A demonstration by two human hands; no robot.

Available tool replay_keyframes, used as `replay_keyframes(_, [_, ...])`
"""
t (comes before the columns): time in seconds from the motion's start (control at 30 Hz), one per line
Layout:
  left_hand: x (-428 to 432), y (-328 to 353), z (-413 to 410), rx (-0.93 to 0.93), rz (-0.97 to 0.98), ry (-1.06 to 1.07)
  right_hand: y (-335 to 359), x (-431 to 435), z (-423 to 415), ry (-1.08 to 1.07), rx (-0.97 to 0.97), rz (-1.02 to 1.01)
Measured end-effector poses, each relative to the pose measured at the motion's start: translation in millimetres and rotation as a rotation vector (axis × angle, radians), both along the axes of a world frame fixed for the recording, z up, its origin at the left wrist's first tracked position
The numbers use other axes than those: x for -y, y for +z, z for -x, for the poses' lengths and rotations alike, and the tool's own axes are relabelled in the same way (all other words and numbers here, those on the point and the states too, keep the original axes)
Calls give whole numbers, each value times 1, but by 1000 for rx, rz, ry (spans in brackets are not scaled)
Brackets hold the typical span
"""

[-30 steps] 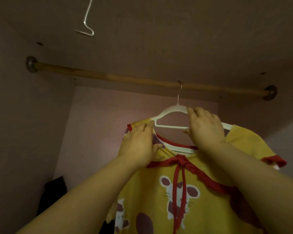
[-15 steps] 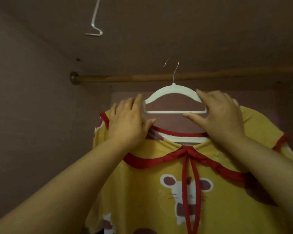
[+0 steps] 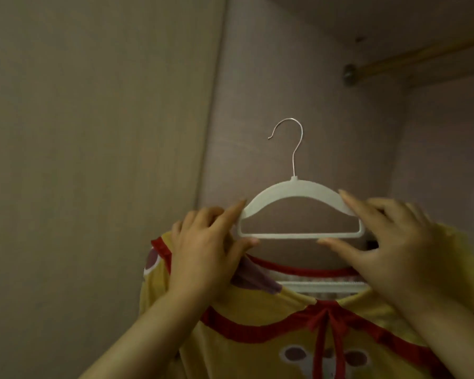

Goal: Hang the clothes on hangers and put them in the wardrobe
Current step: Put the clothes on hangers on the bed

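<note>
yellow dress (image 3: 271, 337) with red trim and cartoon mouse print, white hanger (image 3: 298, 187) with silver hook, brown wooden rod (image 3: 422, 57)

Dim warm light, soft focus, motion blur, wide-angle edge distortion

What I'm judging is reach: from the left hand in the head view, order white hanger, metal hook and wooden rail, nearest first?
1. White hanger: at the left hand's fingertips.
2. Metal hook: above, right.
3. Wooden rail: far upper right.
</note>
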State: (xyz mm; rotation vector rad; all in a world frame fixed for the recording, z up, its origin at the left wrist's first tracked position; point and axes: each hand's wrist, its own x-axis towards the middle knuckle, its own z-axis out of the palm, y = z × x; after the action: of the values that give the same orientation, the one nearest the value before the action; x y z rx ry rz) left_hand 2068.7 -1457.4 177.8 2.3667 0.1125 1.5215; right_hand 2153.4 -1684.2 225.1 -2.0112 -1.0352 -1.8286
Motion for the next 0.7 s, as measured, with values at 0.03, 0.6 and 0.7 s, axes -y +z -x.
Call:
replay_keyframes(0.03, [-15, -12, 16, -9, 14, 47, -13, -20, 2, 59, -6, 7])
replay_keyframes(0.6, [-206, -99, 335, -49, -92, 944, -119, -323, 205, 817, -134, 95])
replay_keyframes(0.7, [-234, -103, 400, -80, -106, 1048, -128, -375, 260, 923, -181, 139])
